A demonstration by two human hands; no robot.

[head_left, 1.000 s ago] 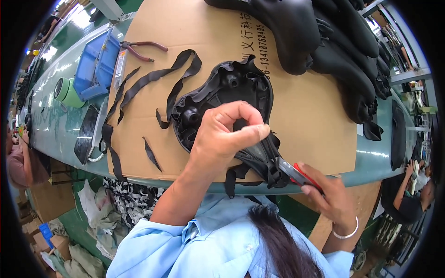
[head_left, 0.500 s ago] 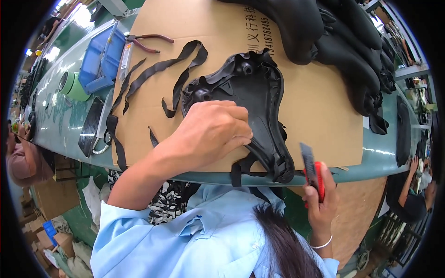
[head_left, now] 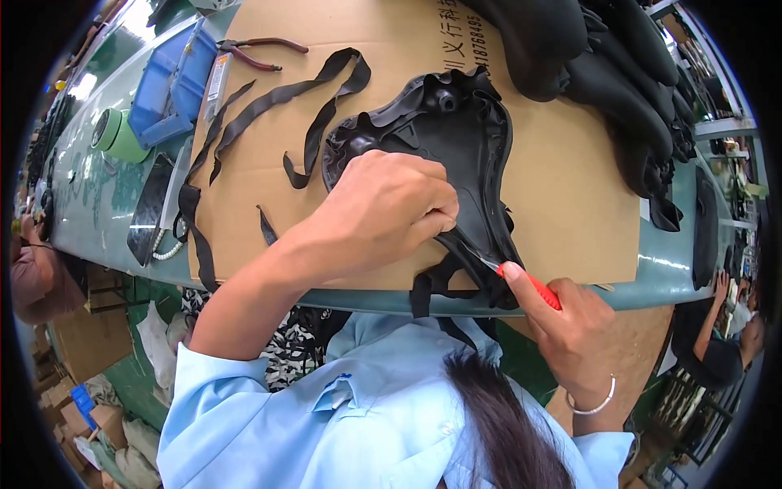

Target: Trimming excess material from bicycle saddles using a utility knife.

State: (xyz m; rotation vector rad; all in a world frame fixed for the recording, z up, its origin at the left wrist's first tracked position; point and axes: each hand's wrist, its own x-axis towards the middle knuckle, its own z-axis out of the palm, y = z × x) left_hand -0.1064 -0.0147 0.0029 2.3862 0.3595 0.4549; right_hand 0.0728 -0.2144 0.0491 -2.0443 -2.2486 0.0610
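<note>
Head view, looking down: the left hand [head_left: 383, 213] is curled, pressing down on an upturned black bicycle saddle [head_left: 456, 155] that lies on a cardboard sheet [head_left: 562, 196]. Its fingertips pinch the loose cover edge at the saddle's narrow near end. The right hand [head_left: 570, 326] is clenched around a red-handled knife [head_left: 529, 284], forefinger along the handle, blade touching that same edge just right of the left fingers. The saddle looks light, with a stiff ribbed shell; its cover looks thin, soft and floppy, best held by the rim. Beyond the left hand lie limp black trimmed strips [head_left: 277, 106], pliers [head_left: 261, 50] and a blue tray [head_left: 171, 81]. Farther right, finished saddles [head_left: 619, 73] are piled.
</note>
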